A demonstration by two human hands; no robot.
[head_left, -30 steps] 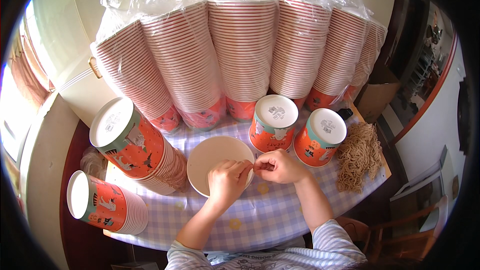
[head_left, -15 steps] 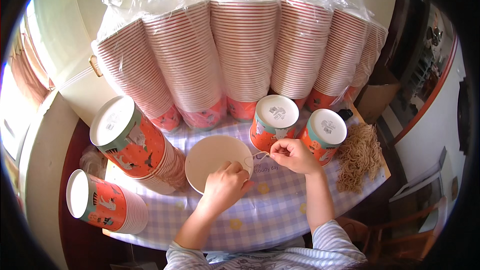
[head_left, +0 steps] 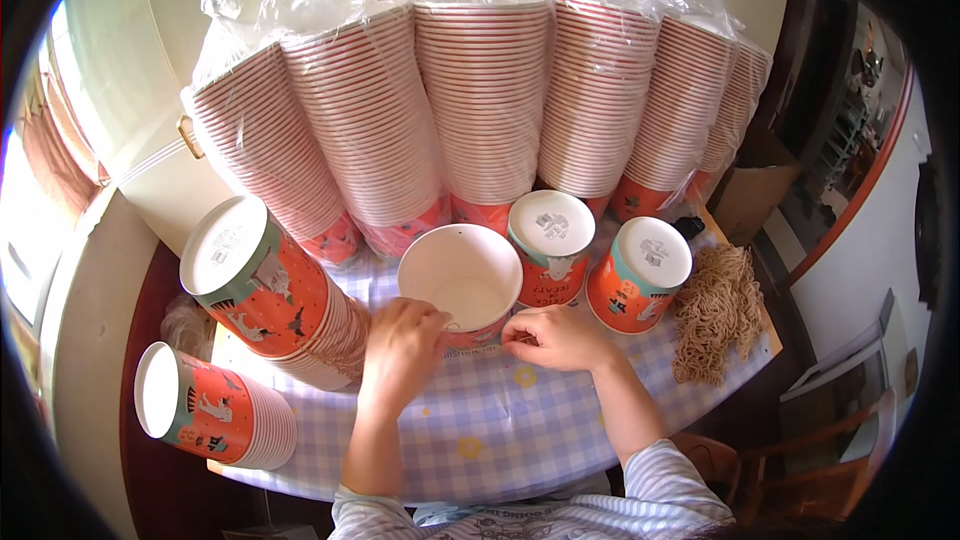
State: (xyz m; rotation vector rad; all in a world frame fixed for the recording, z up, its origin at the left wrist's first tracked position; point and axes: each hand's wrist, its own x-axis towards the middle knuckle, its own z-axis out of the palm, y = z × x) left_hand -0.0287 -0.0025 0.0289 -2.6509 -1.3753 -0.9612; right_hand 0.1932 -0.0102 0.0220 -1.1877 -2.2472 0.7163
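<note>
An open paper bucket point(head_left: 462, 270) with a white inside stands in front of me, with a small hole near its far rim. At its front left edge my left hand point(head_left: 402, 345) bends its fingers over the rim and grips it. A thin pale cord point(head_left: 452, 326) shows at the rim beside those fingertips. My right hand point(head_left: 560, 338) is closed in a pinch just off the bucket's front right side; what lies between its fingers is hidden. Two upturned orange and teal buckets, a nearer one point(head_left: 640, 280) and another point(head_left: 548, 240), stand to the right.
Tall nested bucket stacks point(head_left: 485, 100) in clear plastic line the back. At left are an upturned stack point(head_left: 285, 285) and a shorter leaning one point(head_left: 220, 405). A heap of tan cords point(head_left: 718, 315) lies at the right edge of the checked tablecloth point(head_left: 540, 430).
The open bucket has moved right and away and tipped more upright. My left hand has shifted left to its front edge; my right hand has come down and slightly left.
</note>
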